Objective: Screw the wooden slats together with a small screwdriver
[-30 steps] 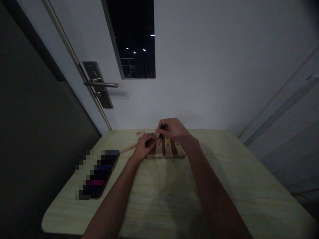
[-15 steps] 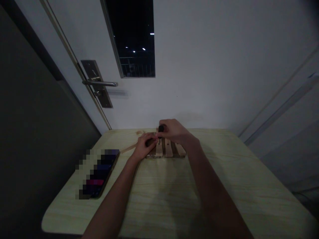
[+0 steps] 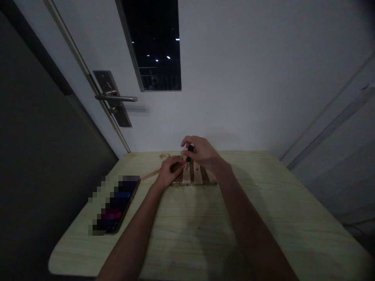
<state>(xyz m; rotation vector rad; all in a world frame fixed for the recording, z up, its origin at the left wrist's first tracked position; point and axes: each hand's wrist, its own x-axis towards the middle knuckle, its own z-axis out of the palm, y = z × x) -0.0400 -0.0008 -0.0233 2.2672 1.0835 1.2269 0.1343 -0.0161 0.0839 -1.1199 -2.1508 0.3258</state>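
And here, out at the far side of the tabletop (image 3: 187, 222), a brown base (image 3: 177, 182) is seen lying flat, its near edge glossed by a little light, its left part largely covered. Across it, three pale wooden bars are laid side by side, running near to far: the left bar (image 3: 186, 178), the middle bar (image 3: 198, 177), marked with a dark spot, and the right bar (image 3: 211, 178), mostly blocked from sight. Above the left bar a black-handled tool (image 3: 190, 148) is poised, nearly upright, its top tipped slightly right, its thin shaft pointed downward; whether the bar is touched cannot be told.
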